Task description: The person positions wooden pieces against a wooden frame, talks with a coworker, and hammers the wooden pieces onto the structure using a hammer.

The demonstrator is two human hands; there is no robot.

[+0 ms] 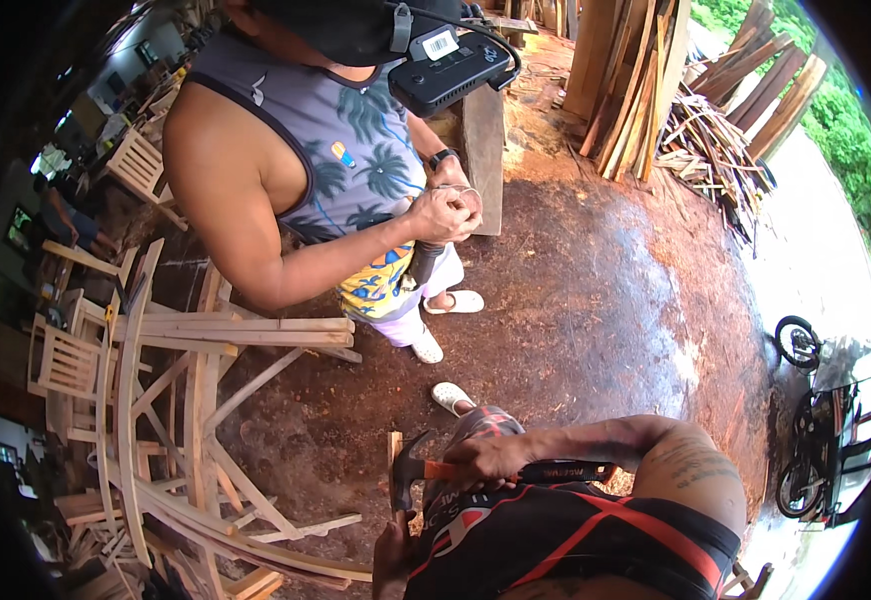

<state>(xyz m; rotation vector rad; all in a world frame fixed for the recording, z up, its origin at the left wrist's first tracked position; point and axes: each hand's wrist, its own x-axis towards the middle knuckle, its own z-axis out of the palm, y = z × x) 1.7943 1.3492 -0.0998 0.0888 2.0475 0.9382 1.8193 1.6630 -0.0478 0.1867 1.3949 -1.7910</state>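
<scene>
A right hand (490, 458) wraps a hammer (409, 469), likely stiff and head-heavy, best gripped along its handle; the left hand's (390, 556) hold is unclear.

Head-worn fisheye view, looking steeply down, wearer's torso (586, 535) close, floor (556, 300) farther

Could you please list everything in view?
Claw hammer: one, orange and black, lower centre.
Wood strip: one, pale, by the hammer head.
Co-worker: one, grey top, upper centre.
Head device: one, black, on co-worker.
Clogs: three, white, centre floor.
Slatted chairs: at least two, pale, left.
Timber frames: several, pale, left.
Upright planks: many, brown, upper right.
Scrap pile: one, brown, beside planks.
Motorcycle: at least one, black, right.
Foliage: uncounted, green, upper right.
Right hand: one, bare, gripping hammer.
Left hand: one, bare, bottom, partly hidden.
</scene>
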